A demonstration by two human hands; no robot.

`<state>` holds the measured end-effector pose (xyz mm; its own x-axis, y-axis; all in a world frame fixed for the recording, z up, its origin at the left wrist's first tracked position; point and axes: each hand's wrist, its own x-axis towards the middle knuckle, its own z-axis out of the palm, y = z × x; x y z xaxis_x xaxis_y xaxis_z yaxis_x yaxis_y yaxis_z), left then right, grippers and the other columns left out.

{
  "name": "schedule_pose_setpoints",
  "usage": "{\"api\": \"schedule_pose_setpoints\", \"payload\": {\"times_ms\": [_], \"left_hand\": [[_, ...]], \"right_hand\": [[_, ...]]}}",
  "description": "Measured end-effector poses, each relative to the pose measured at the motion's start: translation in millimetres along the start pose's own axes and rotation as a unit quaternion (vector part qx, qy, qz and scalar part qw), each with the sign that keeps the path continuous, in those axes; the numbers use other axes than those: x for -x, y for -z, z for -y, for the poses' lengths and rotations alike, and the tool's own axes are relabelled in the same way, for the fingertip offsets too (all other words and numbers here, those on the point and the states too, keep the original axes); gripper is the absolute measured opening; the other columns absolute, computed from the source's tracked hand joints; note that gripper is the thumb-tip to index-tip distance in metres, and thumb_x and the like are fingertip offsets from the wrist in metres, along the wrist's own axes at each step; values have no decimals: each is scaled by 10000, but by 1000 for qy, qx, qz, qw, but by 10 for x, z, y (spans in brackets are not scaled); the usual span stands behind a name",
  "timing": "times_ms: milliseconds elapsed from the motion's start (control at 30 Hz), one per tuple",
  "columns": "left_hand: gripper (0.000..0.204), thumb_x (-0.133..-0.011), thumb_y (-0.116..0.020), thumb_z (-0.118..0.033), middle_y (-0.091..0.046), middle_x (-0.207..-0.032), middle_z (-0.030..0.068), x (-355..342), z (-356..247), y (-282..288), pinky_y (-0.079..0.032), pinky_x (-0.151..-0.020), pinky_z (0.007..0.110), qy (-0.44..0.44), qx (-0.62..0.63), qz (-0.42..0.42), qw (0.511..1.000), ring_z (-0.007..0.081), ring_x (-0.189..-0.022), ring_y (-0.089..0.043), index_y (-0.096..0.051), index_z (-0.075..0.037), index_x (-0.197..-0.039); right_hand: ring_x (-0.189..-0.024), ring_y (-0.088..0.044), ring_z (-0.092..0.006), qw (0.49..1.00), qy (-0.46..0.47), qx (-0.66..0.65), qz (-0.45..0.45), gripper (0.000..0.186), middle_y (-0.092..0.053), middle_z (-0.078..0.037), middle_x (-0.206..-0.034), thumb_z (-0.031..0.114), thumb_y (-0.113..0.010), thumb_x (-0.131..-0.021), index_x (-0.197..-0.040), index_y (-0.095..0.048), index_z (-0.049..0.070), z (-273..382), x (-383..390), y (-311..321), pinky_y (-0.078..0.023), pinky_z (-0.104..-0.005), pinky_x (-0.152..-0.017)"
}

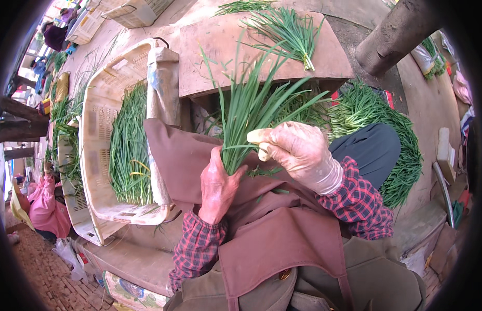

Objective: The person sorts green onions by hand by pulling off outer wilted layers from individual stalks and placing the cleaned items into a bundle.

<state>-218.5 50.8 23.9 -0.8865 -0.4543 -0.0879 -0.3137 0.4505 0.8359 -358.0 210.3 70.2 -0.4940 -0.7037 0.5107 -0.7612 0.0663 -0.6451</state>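
Note:
My left hand (219, 185) is bare and closed around the lower part of a bunch of chives (247, 111), whose long green leaves fan up and away from me. My right hand (302, 153) wears a thin whitish glove with yellowish covers on the fingertips. Its thumb and forefinger pinch together at the bunch's right side, where a single leaf runs into them. The stem ends are hidden in my left fist. A brown apron (282, 243) covers my lap, with leaf scraps on it below the bunch.
Left of me, a white plastic crate (98, 129) holds chives (131, 150). Ahead, a low wooden board (210, 52) carries another chive bunch (298, 39). A large chive pile (402, 150) lies right, beyond my knee. A post (391, 39) stands far right; a person in pink (48, 205) sits far left.

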Motion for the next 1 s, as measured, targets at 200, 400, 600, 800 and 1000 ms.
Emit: {"api": "schedule_pose_setpoints", "payload": {"times_ms": [200, 400, 600, 800, 1000], "left_hand": [[433, -794, -798, -72, -616, -901, 7, -247, 3, -193, -462, -608, 233, 215, 360, 125, 899, 77, -700, -551, -530, -39, -1133], [440, -797, -776, 1, -595, -912, 20, -304, 109, -420, -443, -593, 240, 222, 581, 168, 765, 86, -714, -548, -518, -55, -1149], [288, -985, -623, -243, -634, -1024, 152, -338, 266, -507, -486, -661, 320, 275, 731, 168, 602, 188, -762, -563, -550, -40, -1176], [206, -968, -626, -140, -641, -1000, 148, -505, 325, -590, -563, -809, 397, 295, 745, 135, 583, 266, -900, -636, -580, -11, -1121], [271, -933, -669, -70, -655, -965, 80, -742, 228, -597, -564, -744, 331, 239, 683, 104, 682, 200, -834, -652, -592, -13, -1186]], "right_hand": [[-736, -690, -132, 983, -171, -65, 21, 168, -718, -91, -929, 10, -622, -939, -1088, -699, 2, -35, 383, -20, -554, -262, -679], [-743, -700, -165, 936, -324, -134, 1, 135, -712, -104, -888, 24, -590, -958, -1058, -678, 1, -89, 713, -6, -557, -288, -678], [-780, -718, -211, 921, -356, -152, 45, 133, -710, -118, -902, 46, -568, -972, -1062, -653, -2, -52, 790, 28, -567, -325, -702], [-777, -679, -131, 906, -366, -176, 120, 170, -727, -93, -965, 72, -522, -1014, -1071, -651, -22, 117, 794, 142, -550, -269, -703], [-740, -634, -113, 788, -514, -316, 119, 178, -691, -84, -868, 54, -518, -1005, -1055, -643, -63, 275, 831, 557, -519, -244, -682]]}}
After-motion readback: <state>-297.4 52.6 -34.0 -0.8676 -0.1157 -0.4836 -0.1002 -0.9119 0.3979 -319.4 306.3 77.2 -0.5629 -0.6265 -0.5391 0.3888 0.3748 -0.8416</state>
